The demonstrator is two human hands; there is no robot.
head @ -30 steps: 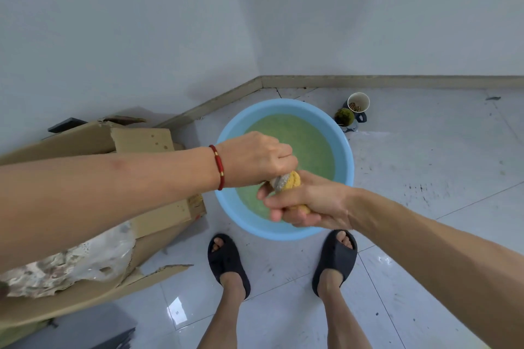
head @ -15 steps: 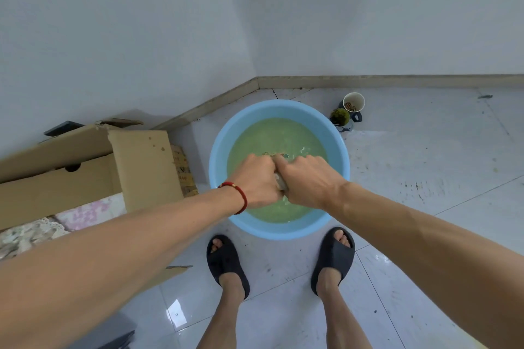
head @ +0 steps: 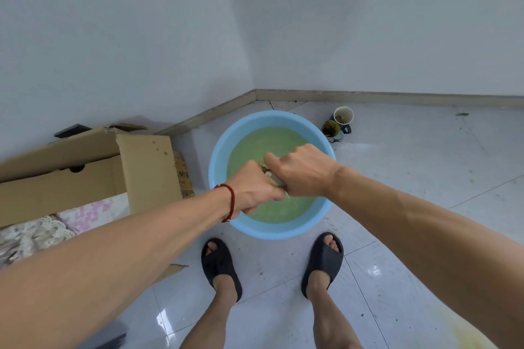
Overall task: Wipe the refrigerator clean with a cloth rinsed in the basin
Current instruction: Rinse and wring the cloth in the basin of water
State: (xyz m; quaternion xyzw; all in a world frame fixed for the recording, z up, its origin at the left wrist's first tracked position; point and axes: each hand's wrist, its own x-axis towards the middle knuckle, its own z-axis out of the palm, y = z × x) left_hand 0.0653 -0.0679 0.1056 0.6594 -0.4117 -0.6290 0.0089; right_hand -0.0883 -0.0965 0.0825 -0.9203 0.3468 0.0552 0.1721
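A light blue basin (head: 224,150) of greenish water stands on the tiled floor in the room's corner, just in front of my feet. Over it, both fists grip a twisted cloth (head: 273,178); only a short grey-yellow strip shows between them. My left hand (head: 253,190), with a red bracelet at the wrist, holds the near end. My right hand (head: 302,168) holds the far end, knuckles up. The refrigerator is out of view.
An open cardboard box (head: 141,173) with floral fabric inside sits on the floor left of the basin. Two small cups (head: 338,122) stand behind the basin by the baseboard. My feet in dark slippers (head: 219,266) stand close to the basin's near rim.
One second ago my right hand was palm-up under the yellow cloth; both hands have since turned knuckles-up and twisted the cloth tight. In the last half second the fists shifted slightly.
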